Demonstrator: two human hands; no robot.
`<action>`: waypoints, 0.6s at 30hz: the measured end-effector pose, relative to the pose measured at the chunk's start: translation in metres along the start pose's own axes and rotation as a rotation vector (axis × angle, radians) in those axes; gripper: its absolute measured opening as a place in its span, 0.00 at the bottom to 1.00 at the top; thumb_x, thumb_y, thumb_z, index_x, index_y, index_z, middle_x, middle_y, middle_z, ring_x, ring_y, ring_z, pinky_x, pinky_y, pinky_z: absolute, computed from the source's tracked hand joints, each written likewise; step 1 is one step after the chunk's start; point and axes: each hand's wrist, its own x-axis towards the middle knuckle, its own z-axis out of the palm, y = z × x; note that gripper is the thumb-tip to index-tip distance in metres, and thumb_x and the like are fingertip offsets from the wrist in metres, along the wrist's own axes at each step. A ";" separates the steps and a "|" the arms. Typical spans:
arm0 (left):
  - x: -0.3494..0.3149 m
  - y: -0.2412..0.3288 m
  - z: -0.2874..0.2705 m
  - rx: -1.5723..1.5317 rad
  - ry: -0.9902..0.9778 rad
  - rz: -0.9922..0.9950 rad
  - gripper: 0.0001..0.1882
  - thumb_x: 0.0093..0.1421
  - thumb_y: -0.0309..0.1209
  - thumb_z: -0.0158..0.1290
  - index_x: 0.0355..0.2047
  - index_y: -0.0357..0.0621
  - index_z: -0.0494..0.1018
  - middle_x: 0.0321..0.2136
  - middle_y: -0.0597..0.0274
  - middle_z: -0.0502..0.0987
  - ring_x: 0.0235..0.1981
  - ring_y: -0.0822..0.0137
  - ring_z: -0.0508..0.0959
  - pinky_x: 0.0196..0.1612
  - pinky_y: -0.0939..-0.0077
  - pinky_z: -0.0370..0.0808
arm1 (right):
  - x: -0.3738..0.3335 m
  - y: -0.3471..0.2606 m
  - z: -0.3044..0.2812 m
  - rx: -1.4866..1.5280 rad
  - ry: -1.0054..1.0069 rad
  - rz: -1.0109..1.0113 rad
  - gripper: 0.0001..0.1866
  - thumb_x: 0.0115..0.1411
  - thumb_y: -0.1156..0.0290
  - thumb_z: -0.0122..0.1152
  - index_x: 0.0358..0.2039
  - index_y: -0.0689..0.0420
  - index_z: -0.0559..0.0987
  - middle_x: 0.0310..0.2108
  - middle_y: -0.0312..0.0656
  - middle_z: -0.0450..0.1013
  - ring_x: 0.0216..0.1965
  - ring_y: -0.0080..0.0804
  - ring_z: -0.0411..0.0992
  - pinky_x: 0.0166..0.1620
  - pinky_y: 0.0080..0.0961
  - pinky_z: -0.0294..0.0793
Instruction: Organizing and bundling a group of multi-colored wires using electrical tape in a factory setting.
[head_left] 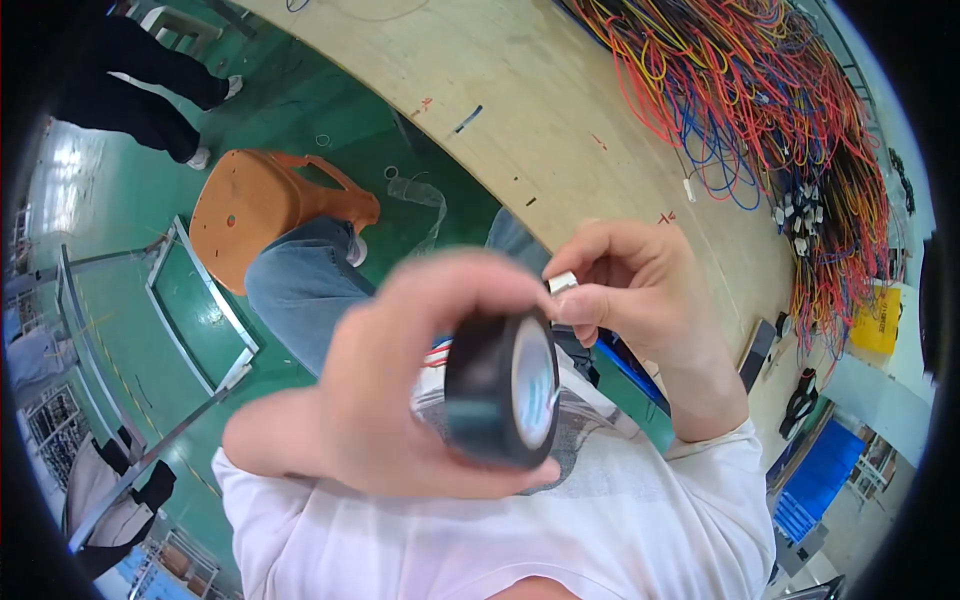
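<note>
Head view, tape roll (500, 390) gripped between left-hand fingers (450, 480)

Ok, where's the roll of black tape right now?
In the head view the roll of black tape sits centre frame, gripped in the left hand, just below the right hand, above the person's white sleeves.

A roll of black electrical tape (500, 392) with a pale inner core stands on edge, held up close, its hole facing right.
</note>
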 end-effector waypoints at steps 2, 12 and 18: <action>-0.009 -0.011 0.021 0.067 0.144 0.188 0.25 0.37 0.30 0.62 0.34 0.34 0.65 0.38 0.44 0.69 0.35 0.55 0.73 0.35 0.72 0.72 | 0.004 -0.004 0.001 0.029 0.003 0.066 0.08 0.46 0.78 0.61 0.28 0.64 0.74 0.20 0.37 0.71 0.18 0.16 0.67 0.19 0.10 0.67; -0.031 -0.024 0.035 0.549 0.219 0.486 0.09 0.46 0.24 0.49 0.29 0.38 0.63 0.33 0.43 0.72 0.37 0.49 0.74 0.36 0.62 0.72 | 0.013 -0.009 0.001 0.069 -0.088 0.173 0.07 0.44 0.76 0.62 0.25 0.64 0.74 0.19 0.37 0.70 0.16 0.17 0.66 0.18 0.12 0.65; -0.036 -0.013 0.032 0.585 0.184 0.405 0.10 0.48 0.26 0.50 0.31 0.38 0.63 0.32 0.45 0.72 0.36 0.51 0.75 0.36 0.65 0.72 | 0.014 -0.007 0.003 0.068 -0.129 0.131 0.08 0.41 0.82 0.60 0.25 0.67 0.74 0.19 0.40 0.69 0.14 0.18 0.65 0.15 0.11 0.63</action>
